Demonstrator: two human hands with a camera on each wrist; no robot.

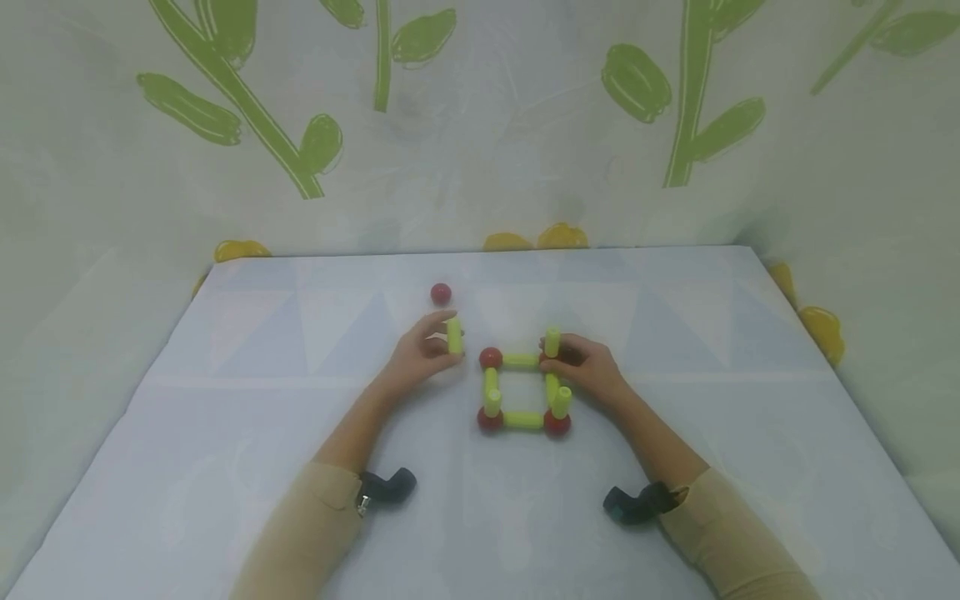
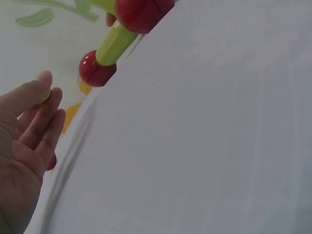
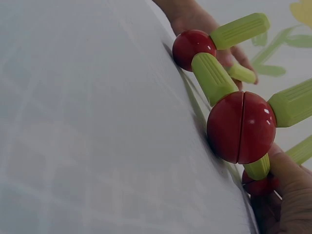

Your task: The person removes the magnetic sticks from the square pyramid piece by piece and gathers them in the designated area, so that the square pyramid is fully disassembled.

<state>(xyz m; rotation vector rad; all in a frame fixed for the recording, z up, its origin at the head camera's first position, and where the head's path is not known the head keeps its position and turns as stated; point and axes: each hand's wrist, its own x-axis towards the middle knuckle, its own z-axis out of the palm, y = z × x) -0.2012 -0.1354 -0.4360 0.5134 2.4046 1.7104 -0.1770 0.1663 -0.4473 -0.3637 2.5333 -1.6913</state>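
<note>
A square frame of red balls and yellow-green rods (image 1: 522,420) lies on the table. Upright rods rise from the two near balls and the far right ball; the far left ball (image 1: 491,358) has none. My left hand (image 1: 420,354) pinches a loose yellow-green rod (image 1: 454,336) between thumb and fingers, just left of that far left ball and apart from it. My right hand (image 1: 588,367) grips the far right ball, partly hidden by its fingers, below its upright rod (image 1: 552,342). In the right wrist view, the thumb (image 3: 287,170) presses against this corner.
A single red ball (image 1: 441,293) rests on the table behind my left hand. The white table (image 1: 225,467) meets a pale wall (image 1: 495,150) painted with green leaves and yellow shapes. Black wrist cameras (image 1: 390,486) sit on both forearms.
</note>
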